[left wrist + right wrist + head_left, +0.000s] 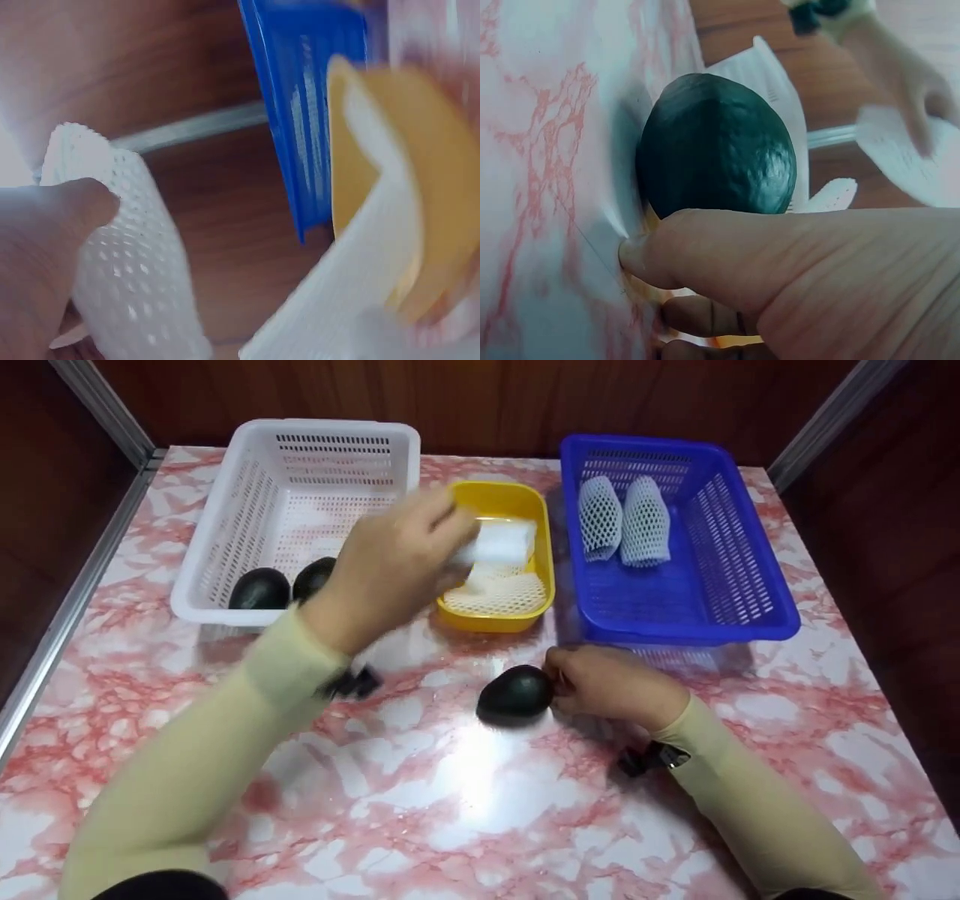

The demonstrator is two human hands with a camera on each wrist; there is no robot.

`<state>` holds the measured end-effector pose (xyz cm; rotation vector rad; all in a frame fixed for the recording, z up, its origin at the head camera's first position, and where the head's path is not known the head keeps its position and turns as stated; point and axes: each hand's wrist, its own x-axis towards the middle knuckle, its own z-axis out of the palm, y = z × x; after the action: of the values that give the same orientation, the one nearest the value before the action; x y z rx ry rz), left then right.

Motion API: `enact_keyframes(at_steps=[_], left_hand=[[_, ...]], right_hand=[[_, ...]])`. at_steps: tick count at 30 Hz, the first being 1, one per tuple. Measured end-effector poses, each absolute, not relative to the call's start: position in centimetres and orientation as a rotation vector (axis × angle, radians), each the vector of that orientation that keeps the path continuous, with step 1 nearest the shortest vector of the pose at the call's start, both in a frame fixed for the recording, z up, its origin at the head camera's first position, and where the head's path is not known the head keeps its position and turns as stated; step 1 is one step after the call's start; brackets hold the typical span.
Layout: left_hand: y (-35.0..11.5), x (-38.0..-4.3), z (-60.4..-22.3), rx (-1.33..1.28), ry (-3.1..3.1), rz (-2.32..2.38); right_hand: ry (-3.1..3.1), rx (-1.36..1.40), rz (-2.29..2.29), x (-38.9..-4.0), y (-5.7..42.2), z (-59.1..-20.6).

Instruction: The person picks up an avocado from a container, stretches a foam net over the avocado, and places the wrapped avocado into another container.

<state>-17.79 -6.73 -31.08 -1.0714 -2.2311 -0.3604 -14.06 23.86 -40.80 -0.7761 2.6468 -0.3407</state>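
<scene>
My left hand (394, 559) is raised over the front of the yellow tub (546, 555), pinching a white foam net sleeve (139, 262) between thumb and fingers. Blurred in the head view, the hand hides part of the tub and the white basket. A dark green avocado (517, 694) lies on the table. Close beside its right end rests my right hand (611, 682), fingers loosely curled. In the right wrist view the thumb (705, 244) passes in front of the avocado, with the fingers beyond; whether they touch it is hard to tell.
More foam net sleeves (499, 594) lie in the yellow tub. At the back left stands a white basket (206, 540) with two avocados (260, 589) visible at its front. A blue basket (757, 547) at the back right contains two netted items (645, 521).
</scene>
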Motion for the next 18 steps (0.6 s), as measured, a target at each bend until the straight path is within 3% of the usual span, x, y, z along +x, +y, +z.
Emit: enact_keyframes(at_steps=[8,18], left_hand=[[-9.2,-11.6,-35.8,-1.111,-2.335,-0.193],[-9.1,-10.7,-39.9,-1.072,-2.900,0.091]], right_hand=[[2.665,-0.803,-0.309,-14.1,23.7,-40.6],[2.660,-0.743,-0.318,-13.7,23.9,-40.7]])
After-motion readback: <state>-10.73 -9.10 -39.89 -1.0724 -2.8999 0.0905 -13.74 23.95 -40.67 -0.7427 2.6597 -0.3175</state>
